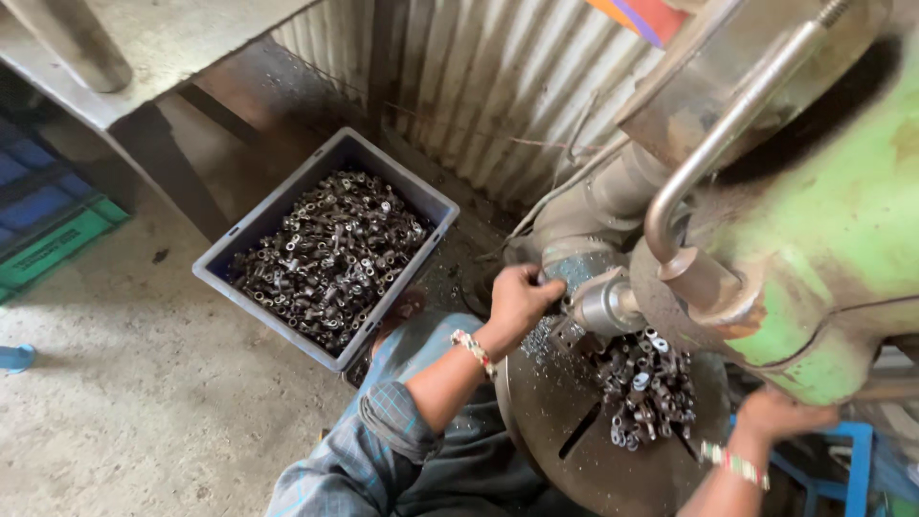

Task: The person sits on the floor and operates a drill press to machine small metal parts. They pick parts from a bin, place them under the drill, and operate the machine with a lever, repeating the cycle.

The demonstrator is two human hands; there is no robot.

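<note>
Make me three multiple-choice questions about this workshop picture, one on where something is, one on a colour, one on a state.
1. Where is the grey plastic crate of small metal parts?
A. on the concrete floor
B. on the round machine table
C. on a shelf

2. What colour is the big machine body?
A. red
B. green
C. yellow

3. How is the left hand?
A. open and flat
B. closed by the metal spindle
C. inside the crate

Answers: 1 A, it sits on the floor. 2 B, worn green paint. 3 B, fingers curled beside the spindle.
</note>
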